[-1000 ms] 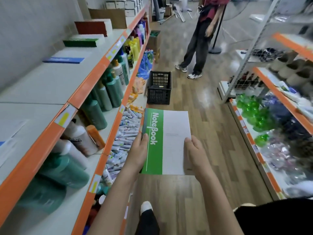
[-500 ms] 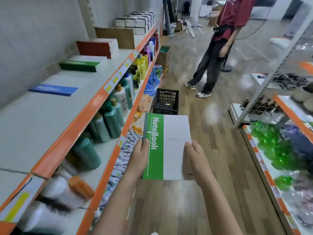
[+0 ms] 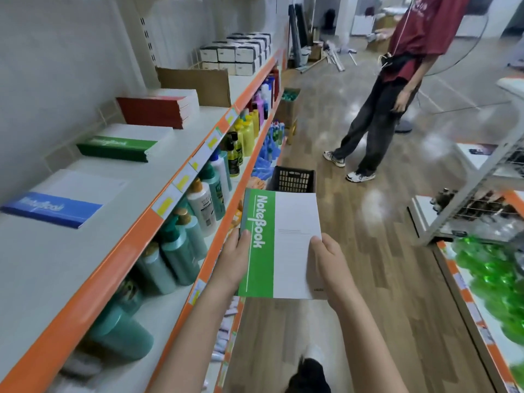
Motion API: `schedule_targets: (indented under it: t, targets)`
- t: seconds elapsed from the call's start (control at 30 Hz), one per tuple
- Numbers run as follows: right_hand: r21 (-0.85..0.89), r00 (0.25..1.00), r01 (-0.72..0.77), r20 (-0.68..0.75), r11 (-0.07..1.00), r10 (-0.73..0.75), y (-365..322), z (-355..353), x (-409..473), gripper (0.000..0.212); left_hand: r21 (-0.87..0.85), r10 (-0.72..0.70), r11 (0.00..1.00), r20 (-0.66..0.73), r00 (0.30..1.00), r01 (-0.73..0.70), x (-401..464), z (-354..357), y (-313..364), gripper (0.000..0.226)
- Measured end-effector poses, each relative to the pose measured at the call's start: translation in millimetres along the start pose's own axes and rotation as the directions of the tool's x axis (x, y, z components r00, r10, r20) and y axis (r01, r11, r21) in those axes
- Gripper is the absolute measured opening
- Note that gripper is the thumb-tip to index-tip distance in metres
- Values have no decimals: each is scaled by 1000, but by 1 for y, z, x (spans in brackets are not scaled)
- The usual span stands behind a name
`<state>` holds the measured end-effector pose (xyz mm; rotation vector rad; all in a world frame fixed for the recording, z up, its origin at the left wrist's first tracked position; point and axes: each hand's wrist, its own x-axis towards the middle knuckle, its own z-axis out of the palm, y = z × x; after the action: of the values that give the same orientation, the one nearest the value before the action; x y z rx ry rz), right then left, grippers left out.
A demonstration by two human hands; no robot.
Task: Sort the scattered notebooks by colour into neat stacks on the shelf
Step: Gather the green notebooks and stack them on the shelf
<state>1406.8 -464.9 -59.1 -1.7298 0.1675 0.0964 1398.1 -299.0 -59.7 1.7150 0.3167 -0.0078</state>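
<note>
Holding a green-and-white notebook (image 3: pixel 280 245) flat, left hand (image 3: pixel 234 263) and right hand (image 3: pixel 330 265) grip its edges.

The left hand (image 3: pixel 235 265) and right hand (image 3: pixel 330 263) hide their fingers under the green notebook (image 3: pixel 280 245). The other person (image 3: pixel 397 89) is cut off at the top edge. Green items (image 3: pixel 493 276) at the right edge are blurred. The small print on the shelf (image 3: pixel 119 211) tags is unreadable.
</note>
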Motion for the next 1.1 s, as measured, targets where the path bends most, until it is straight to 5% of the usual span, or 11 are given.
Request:
schedule_targets:
  t: [0.4, 0.6, 0.83, 1.1]
  targets:
    - [-119, 975, 103, 210, 988, -77, -65, 0, 227, 32, -99, -62, 994, -241, 969, 39, 173, 39, 72, 27]
    - [-119, 918, 224, 358, 967, -168, -100, 35, 296, 15, -176, -124, 983, -406, 905, 56, 214, 23, 94, 37]
    - [-109, 824, 312, 526, 944, -212, -120, 103, 319, 27, -217, -174, 975, -618, 767, 46, 217, -19, 96, 32]
    - [-49, 618, 354, 761, 934, -195, -150, 177, 334, 32, -316, -260, 949, -776, 574, 2, 225, -63, 90, 47]
